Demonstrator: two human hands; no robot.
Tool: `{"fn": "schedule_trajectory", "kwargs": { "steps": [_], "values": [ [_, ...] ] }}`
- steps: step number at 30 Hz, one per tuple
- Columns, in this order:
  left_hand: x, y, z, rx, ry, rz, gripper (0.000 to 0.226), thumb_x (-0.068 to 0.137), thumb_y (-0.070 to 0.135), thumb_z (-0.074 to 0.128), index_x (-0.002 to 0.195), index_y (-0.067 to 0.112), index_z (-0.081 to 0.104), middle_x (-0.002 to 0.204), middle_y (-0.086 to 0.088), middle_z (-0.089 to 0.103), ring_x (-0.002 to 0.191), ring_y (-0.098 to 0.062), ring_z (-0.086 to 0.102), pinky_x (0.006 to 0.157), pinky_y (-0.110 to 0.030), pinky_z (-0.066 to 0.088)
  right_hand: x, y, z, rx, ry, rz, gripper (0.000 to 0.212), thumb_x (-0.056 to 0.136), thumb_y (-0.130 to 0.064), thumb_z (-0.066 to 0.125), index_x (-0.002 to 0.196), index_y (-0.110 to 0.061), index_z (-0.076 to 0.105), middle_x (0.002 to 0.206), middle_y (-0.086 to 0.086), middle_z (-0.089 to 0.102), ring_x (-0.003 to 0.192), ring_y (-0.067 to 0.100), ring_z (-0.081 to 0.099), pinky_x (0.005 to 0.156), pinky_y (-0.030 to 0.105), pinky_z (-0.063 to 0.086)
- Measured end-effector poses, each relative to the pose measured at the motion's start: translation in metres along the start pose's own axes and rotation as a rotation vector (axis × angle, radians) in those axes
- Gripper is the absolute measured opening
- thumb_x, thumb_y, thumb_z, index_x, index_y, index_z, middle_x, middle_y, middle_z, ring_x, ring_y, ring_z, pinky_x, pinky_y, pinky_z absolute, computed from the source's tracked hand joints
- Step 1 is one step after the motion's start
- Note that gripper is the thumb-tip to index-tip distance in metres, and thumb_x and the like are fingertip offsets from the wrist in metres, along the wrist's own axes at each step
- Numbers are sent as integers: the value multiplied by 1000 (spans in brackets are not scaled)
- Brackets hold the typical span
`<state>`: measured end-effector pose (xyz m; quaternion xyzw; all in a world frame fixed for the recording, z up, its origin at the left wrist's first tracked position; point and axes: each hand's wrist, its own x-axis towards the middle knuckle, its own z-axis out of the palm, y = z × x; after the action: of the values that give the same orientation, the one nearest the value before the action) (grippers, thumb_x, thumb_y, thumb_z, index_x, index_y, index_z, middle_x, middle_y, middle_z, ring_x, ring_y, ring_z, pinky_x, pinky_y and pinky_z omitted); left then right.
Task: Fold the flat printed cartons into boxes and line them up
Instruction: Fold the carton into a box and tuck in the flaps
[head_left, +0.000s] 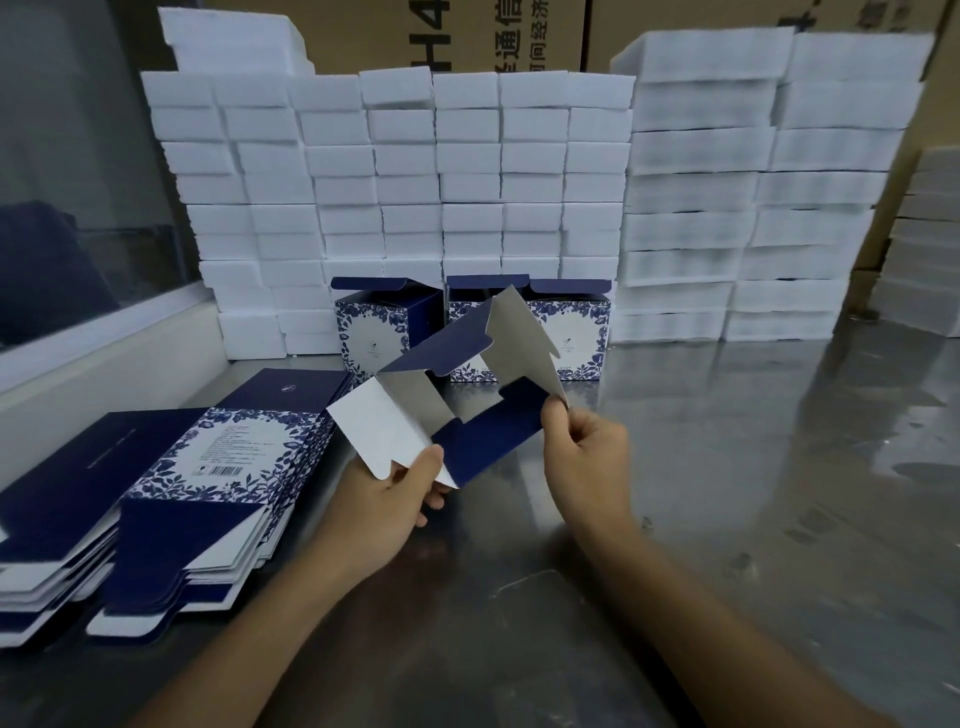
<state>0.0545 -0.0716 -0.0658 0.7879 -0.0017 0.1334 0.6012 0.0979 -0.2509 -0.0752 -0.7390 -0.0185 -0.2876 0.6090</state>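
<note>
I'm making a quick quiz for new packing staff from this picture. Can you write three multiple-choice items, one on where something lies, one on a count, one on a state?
1. Where is the stack of flat cartons?
A. on the table to the person's left
B. on top of the white foam blocks
C. at the table's far right

2. How many folded boxes stand by the foam wall?
A. one
B. three
C. six

3. What state is the carton in the hands in?
A. fully closed
B. lying flat on the stack
C. partly opened, flaps loose

Answers: 1 A, the stack of flat cartons lies on the metal table left of the left hand. 2 B, three folded boxes stand before the foam blocks. 3 C, the carton, pinched by both hands including the right hand, shows loose flaps and its white inside.
</note>
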Motion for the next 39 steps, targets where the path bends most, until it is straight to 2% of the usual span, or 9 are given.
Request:
{"fn": "schedule_trajectory", "kwargs": {
  "steps": [3,5,9,14,18,21,24,34,39],
  "values": [
    [0,-2,-2,62,81,80,34,91,18,64,58,13,63,57,-2,65,49,-5,58,57,-30,48,2,-2,-4,-74,128,-63,33,87,-30,69,69,-25,41,67,-7,49,62,15,46,60,36,40],
    [-2,-1,-4,146,70,184,35,90,19,65,55,24,60,50,6,58,47,-1,54,53,-23,43,2,-5,-5,-46,113,-103,23,88,-28,70,90,-33,48,91,-8,58,84,9,57,71,32,48],
    [-1,-5,-4,348,93,334,15,88,24,66,78,24,55,68,0,61,66,-10,61,57,-34,49,-3,-10,-6,31,-19,-231,15,102,-29,55,117,-30,55,108,-10,63,101,12,60,83,38,53],
    [0,-1,-9,267,132,452,53,84,30,72,108,57,34,102,29,51,96,12,52,67,-10,44,-8,-19,-3,24,-56,-304,32,103,-38,41,122,-21,60,105,-15,63,100,11,61,82,32,52],
    [-2,6,-10,116,180,499,63,82,40,65,129,57,28,135,19,46,124,-5,49,96,-38,49,-10,-20,-1,-26,-99,-387,32,104,-33,41,124,-18,61,102,-17,61,97,8,59,80,30,49],
    [-2,11,-11,178,261,545,45,83,52,54,127,44,45,124,15,51,114,8,47,91,-16,41,-13,-20,0,-60,-158,-436,43,104,-37,42,135,-14,59,117,-13,62,109,4,57,90,19,43],
    [0,14,-12,142,306,439,35,82,62,44,107,41,55,110,10,55,101,6,50,79,-17,39,-16,-20,1,-56,-239,-468,64,100,-55,38,146,-13,51,137,-14,56,128,-3,48,102,8,33],
    [4,9,-16,83,343,372,32,84,66,43,88,37,56,99,2,60,91,-4,56,74,-24,41,-16,-24,2,-106,-236,-393,63,85,-63,57,128,-17,65,122,-11,64,114,-1,55,94,12,44],
    [1,11,-13,157,327,460,36,86,65,46,87,31,58,91,6,59,87,-4,55,74,-22,42,-11,-19,1,-104,-94,-309,34,77,-42,83,91,-19,62,92,-7,67,88,6,62,76,13,43]
  ]
}}
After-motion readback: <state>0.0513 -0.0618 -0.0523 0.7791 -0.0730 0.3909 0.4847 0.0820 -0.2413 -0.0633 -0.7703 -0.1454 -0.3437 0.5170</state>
